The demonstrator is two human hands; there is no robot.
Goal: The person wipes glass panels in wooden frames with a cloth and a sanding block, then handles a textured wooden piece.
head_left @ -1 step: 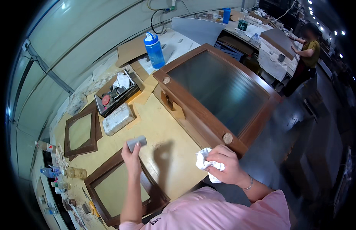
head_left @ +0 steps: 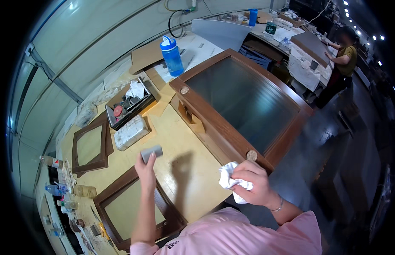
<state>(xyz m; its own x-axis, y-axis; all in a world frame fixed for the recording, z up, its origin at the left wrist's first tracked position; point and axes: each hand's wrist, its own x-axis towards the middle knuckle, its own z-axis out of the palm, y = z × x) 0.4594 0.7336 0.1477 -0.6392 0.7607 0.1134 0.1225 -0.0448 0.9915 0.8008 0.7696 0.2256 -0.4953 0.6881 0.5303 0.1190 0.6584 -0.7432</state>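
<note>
Grey rect. block (head_left: 154,151) gripped in L fingers (head_left: 150,162); R fingers (head_left: 249,167) clutching crumpled white wad (head_left: 227,175).

Brown frames (head_left: 118,190) on yellowish table (head_left: 201,168)

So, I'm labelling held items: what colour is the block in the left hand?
Grey: the block in the left hand shows best in the head view.

Your pink shirt (head_left: 235,233) bears a small dark printed mark (head_left: 173,244); a bottle (head_left: 47,160) at your far left wears a red-and-white label (head_left: 56,163), and the blue bottle (head_left: 172,57) shows pale print, too small to read.
</note>
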